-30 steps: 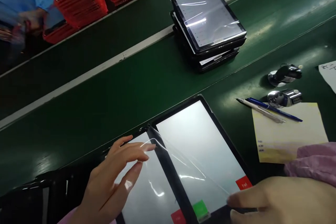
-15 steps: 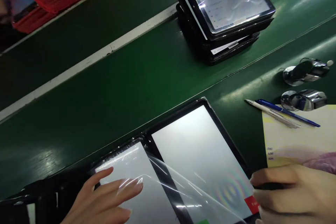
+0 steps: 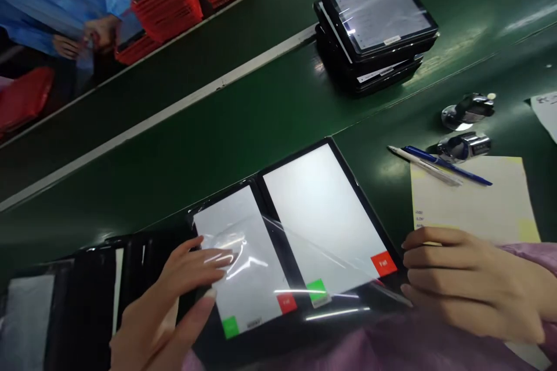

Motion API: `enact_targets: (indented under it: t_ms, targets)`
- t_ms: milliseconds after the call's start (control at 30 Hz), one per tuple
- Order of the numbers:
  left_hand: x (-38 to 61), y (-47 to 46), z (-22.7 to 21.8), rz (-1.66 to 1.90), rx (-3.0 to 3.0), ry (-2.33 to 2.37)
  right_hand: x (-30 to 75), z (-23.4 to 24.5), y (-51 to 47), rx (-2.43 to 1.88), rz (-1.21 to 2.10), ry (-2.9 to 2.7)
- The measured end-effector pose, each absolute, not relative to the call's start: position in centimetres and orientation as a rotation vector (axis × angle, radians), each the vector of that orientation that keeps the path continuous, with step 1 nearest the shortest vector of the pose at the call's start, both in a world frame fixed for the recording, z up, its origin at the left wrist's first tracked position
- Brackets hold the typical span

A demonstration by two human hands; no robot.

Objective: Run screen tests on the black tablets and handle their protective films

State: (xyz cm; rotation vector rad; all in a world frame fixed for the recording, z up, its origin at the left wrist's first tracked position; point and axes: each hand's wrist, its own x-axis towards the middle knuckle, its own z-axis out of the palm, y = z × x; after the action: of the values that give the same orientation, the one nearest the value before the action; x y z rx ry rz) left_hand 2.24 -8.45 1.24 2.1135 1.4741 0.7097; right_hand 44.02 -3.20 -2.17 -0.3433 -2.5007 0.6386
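Note:
Two tablets lie side by side, with lit white screens and red and green squares at their lower corners. My left hand (image 3: 174, 295) is open, fingers stretched over the left edge of the left tablet (image 3: 237, 232). A clear plastic film (image 3: 252, 249) covers that tablet and reaches across the lower part of the right tablet (image 3: 322, 214). My right hand (image 3: 465, 281) is curled beside the right tablet's lower right corner, its fingertips closed at the film's end. The thumb is mostly hidden.
Several stacked tablets (image 3: 378, 11) stand on the green surface ahead. Pens (image 3: 448, 165) lie on yellow-edged paper (image 3: 474, 203) by two metal fittings (image 3: 465, 146). Dark devices (image 3: 87, 290) stand at left. Across the bench, a person in blue (image 3: 56, 0) works near red-cased stacks (image 3: 172, 6).
The view has shifted, so the tablets' lower edges and more of the person opposite now show. My left hand stays over the left tablet; my right hand stays by the right tablet's corner.

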Motion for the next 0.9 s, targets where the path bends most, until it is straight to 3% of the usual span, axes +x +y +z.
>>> enact_targets:
  t_ms: [533,900]
  targets:
    - [4.3,-10.7,0.0,0.964,2.159,1.518,43.8,-3.9,-7.1,-0.264,0.265,-2.481]
    - [3.6,-11.5,0.8,0.863,2.028,1.622,43.1,-1.3,-9.7,-0.19,0.567,-2.49]
